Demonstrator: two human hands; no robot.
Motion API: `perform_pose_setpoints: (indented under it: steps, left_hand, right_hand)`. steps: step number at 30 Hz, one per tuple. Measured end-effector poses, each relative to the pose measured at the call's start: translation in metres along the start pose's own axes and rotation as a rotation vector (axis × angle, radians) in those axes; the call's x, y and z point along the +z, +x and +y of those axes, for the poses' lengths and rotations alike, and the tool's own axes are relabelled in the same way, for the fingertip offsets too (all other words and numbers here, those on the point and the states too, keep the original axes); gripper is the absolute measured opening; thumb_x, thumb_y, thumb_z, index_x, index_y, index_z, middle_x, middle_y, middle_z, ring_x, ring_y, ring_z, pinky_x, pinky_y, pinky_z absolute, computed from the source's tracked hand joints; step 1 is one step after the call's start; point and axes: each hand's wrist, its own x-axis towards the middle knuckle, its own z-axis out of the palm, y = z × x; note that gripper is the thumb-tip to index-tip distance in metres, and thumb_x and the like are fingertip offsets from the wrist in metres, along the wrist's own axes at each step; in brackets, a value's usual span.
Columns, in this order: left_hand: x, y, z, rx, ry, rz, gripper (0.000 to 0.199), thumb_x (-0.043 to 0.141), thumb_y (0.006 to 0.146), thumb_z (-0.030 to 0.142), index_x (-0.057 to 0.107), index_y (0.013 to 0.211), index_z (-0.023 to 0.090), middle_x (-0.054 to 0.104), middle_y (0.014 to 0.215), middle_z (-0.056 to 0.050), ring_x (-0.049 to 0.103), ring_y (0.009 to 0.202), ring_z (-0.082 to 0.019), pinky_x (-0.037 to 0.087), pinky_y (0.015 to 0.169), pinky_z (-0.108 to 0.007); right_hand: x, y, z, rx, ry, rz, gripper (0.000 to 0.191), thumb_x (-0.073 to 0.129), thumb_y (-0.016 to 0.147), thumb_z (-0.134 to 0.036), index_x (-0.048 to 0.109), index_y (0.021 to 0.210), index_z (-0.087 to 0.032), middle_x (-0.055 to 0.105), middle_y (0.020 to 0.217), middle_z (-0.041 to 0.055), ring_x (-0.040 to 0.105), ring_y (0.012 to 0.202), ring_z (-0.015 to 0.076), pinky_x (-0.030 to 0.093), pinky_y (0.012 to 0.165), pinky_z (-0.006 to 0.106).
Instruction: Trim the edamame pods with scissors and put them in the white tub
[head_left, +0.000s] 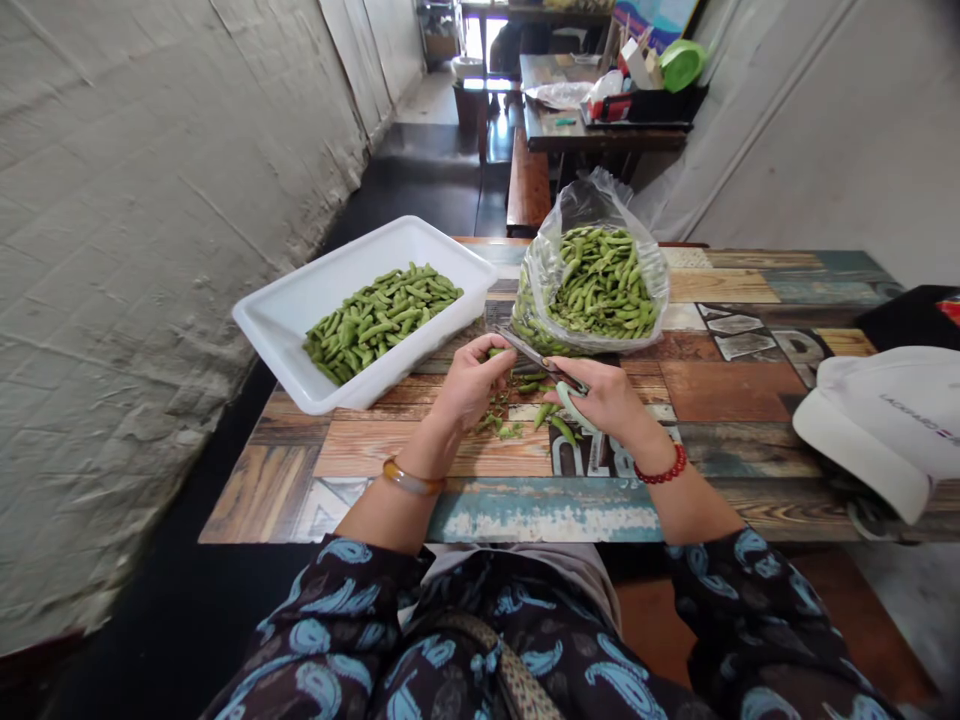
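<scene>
My left hand (472, 378) pinches a green pod (495, 352), of which only a small part shows between the fingers. Scissors (568, 388) with pale green handles are in my right hand (600, 395), their blades pointing left toward the pod. Below the hands, several loose pods (562, 429) and small green trimmings (510, 431) lie on the wood-patterned table (487, 508). A white tub (289, 347) with many pods stands to the left. Beyond my right hand sits an open clear plastic bag (655, 285) full of pods.
At the table's right edge lies a white cap (874, 415), with a black item (907, 318) behind it. A bench (529, 180) and a second table (540, 130) with a black tray (652, 106) stand farther back. A pale wall (150, 220) runs along the left.
</scene>
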Motion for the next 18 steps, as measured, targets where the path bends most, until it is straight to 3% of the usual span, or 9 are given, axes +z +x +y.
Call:
perform_pose_setpoints:
  steps: [4,7,10,14,18]
  left_hand:
    - [-0.004,0.005,0.001,-0.103,-0.198,-0.06,0.031,0.076,0.068,0.036,0.056,0.075,0.014,0.059,0.072,0.001,0.048,0.052,-0.005,0.021,0.039,-0.015]
    - [-0.005,0.007,-0.003,-0.102,-0.125,-0.071,0.033,0.075,0.071,0.039,0.052,0.07,0.015,0.058,0.074,0.0,0.049,0.053,-0.005,0.023,0.039,-0.016]
    - [-0.004,0.008,-0.011,0.008,0.246,-0.142,0.02,0.069,0.077,0.032,0.059,0.077,0.014,0.058,0.071,0.0,0.048,0.054,-0.007,0.03,0.045,-0.018]
    - [-0.001,0.009,-0.022,0.295,0.941,-0.197,0.007,0.065,0.079,0.019,0.067,0.074,0.014,0.063,0.072,-0.003,0.055,0.069,-0.014,0.041,0.066,-0.025]
    - [0.0,0.011,-0.029,0.311,1.308,-0.248,0.009,0.068,0.078,0.023,0.071,0.083,0.015,0.067,0.084,-0.009,0.058,0.077,-0.02,0.041,0.069,-0.03]
  right_hand:
    - [-0.002,0.002,0.013,0.164,0.057,0.163,0.047,0.075,0.078,-0.04,0.07,0.12,-0.019,0.074,0.116,0.0087,0.071,0.103,0.0264,0.057,0.095,0.038]
    - [-0.005,0.003,0.02,0.254,0.095,0.222,0.049,0.075,0.078,-0.042,0.07,0.121,-0.018,0.073,0.118,0.0084,0.071,0.104,0.0264,0.057,0.097,0.04]
    - [-0.005,0.003,0.018,0.229,0.097,0.21,0.049,0.074,0.078,-0.041,0.07,0.121,-0.018,0.073,0.118,0.0081,0.072,0.103,0.0263,0.057,0.097,0.039]
    - [-0.003,0.004,0.008,0.127,0.058,0.196,0.045,0.071,0.081,-0.04,0.071,0.119,-0.017,0.074,0.117,0.0092,0.072,0.104,0.0256,0.057,0.096,0.036]
    - [-0.003,0.005,0.005,0.108,0.037,0.208,0.044,0.07,0.082,-0.04,0.071,0.119,-0.017,0.074,0.116,0.0091,0.072,0.103,0.0251,0.057,0.095,0.035]
